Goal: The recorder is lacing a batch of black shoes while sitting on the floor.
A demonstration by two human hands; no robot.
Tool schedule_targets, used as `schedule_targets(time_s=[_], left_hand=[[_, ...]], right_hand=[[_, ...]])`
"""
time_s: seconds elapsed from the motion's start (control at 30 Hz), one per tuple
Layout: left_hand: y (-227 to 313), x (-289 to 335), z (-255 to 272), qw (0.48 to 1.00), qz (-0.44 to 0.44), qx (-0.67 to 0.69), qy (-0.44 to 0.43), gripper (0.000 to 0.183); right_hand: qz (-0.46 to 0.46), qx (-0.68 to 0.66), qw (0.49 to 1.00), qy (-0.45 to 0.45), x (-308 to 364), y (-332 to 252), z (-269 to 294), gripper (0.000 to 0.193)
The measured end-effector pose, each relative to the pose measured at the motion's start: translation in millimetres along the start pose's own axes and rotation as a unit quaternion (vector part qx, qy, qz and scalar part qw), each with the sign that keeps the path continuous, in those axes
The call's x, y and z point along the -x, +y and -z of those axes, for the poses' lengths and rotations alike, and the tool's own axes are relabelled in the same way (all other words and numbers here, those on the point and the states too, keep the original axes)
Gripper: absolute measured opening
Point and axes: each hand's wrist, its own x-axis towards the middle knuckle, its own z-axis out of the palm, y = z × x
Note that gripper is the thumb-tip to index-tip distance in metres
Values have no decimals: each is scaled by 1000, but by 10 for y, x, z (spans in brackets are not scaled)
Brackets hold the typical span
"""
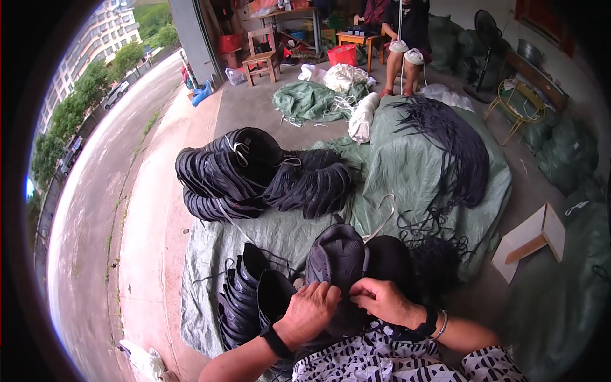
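A black shoe upper (340,251) rests in front of me, its padded collar opening facing away from my body. My left hand (314,309) is closed, with its curled fingers at the near left edge of the upper. On the other side, my right hand (388,302) pinches at the upper's near right edge; whatever lies between its fingertips is too small and dark to make out. Close by on my left stands a nested row of black uppers (245,293). A tangle of black laces (439,258) lies to the right of my right hand.
Bundled black uppers (232,169) sit on the green tarp (210,280). Long black laces (461,153) drape over a tarp-covered heap. A white box-like piece (534,239) lies at right. Farther off are a wooden chair (259,56), a fan (487,38) and a seated person (407,44) with white cord.
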Motion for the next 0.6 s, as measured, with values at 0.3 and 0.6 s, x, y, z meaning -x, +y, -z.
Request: schedule_targets(time_s=[0.3, 0.6], left_hand=[[5, 58, 98, 793, 358, 474, -137, 40], [-435, 648, 573, 636, 314, 613, 348, 34]], right_hand=[[-3, 146, 986, -76, -15, -20, 268, 21], [11, -255, 951, -175, 185, -305, 1035, 22]])
